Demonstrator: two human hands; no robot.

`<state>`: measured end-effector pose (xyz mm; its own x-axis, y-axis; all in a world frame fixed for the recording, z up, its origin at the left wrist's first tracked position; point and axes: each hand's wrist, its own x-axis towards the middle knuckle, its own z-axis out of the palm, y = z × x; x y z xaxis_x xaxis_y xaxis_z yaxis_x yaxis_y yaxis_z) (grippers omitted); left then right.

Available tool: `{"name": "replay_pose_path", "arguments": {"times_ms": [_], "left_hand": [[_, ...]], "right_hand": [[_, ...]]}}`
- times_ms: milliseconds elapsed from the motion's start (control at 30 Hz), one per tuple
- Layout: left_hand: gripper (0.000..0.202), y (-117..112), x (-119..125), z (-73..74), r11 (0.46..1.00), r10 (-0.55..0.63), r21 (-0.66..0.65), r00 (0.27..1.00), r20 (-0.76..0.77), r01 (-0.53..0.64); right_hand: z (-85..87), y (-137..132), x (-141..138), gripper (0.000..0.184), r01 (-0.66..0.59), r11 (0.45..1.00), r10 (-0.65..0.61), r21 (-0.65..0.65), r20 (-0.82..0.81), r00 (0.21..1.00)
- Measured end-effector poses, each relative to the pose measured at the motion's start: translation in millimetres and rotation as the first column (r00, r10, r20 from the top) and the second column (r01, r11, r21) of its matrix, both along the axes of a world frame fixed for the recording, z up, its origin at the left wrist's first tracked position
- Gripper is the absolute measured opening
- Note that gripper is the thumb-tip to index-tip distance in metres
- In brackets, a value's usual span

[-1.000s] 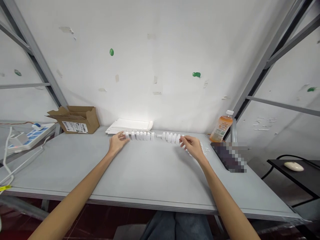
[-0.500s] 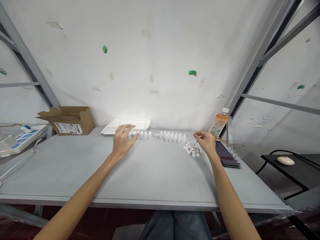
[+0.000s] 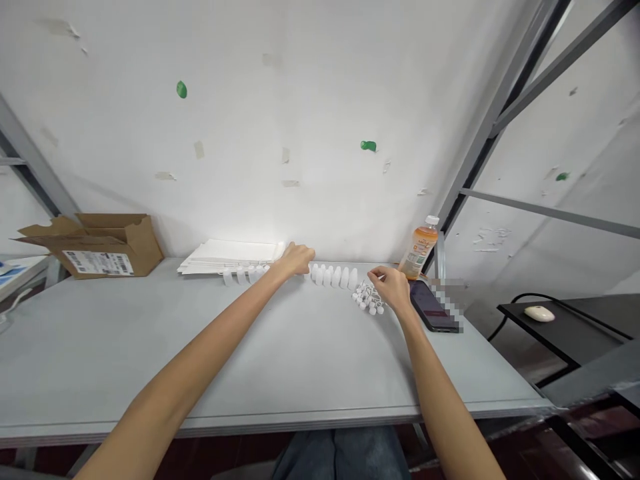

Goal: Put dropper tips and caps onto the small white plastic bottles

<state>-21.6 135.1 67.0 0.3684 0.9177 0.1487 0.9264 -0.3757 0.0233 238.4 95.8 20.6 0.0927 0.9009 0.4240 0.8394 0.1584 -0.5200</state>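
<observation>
My left hand [image 3: 298, 259] is at the left end of a row of white rounded pieces [image 3: 337, 277] standing near the back of the table. Its fingers are curled down and closed; whatever they grip is hidden. Left of it, partly behind my forearm, is a second row of white pieces [image 3: 241, 275] with thin loops on top. My right hand [image 3: 393, 287] has thumb and forefinger pinched together, and anything between them is too small to make out. It hovers at a heap of small white capped parts with loops [image 3: 369, 297].
White sheets [image 3: 220, 255] lie stacked at the back. An open cardboard box [image 3: 107, 247] stands at the left. Right of my right hand are an orange drink bottle [image 3: 419, 250] and a phone [image 3: 433, 308]. A wall rises behind the table [image 3: 300, 373].
My left hand has moved right, from the looped pieces to the rounded row, and its fingers have closed. My right hand stays pinched by the heap. The view has turned slightly right.
</observation>
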Motion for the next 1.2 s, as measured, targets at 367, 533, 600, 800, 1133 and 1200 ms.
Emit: {"name": "replay_pose_path", "arguments": {"times_ms": [367, 533, 600, 800, 1133, 1200], "left_hand": [[0.017, -14, 10, 14.7, 0.999, 0.050, -0.002, 0.988, -0.148, -0.051], [0.022, -52, 14, 36.5, 0.999, 0.043, 0.032, 0.985, -0.170, -0.038], [0.022, -66, 16, 38.6, 1.000, 0.028, -0.001, 0.989, -0.147, -0.028], [0.015, -74, 14, 16.5, 0.993, -0.041, -0.118, 0.992, -0.116, 0.027], [0.023, -71, 1, -19.8, 0.990, -0.058, -0.112, 0.968, 0.244, 0.087], [0.025, -72, -4, -30.8, 0.987, -0.037, -0.131, 0.928, 0.371, 0.092]], "right_hand": [[5.7, -1, 7, 0.021, 0.037, 0.998, -0.039, -0.047, -0.041, 0.998], [4.5, 1, 22, 0.020, 0.145, 0.987, -0.143, -0.067, 0.030, 0.989], [3.4, 2, 28, 0.020, 0.149, 0.983, -0.145, -0.110, 0.047, 0.988], [-2.7, 7, 37, 0.015, 0.170, 0.975, -0.160, -0.142, 0.081, 0.984], [-10.5, 10, 39, 0.017, 0.216, 0.936, -0.188, -0.279, 0.124, 0.974], [-11.2, 9, 40, 0.018, 0.212, 0.940, -0.193, -0.269, 0.095, 0.977]]}}
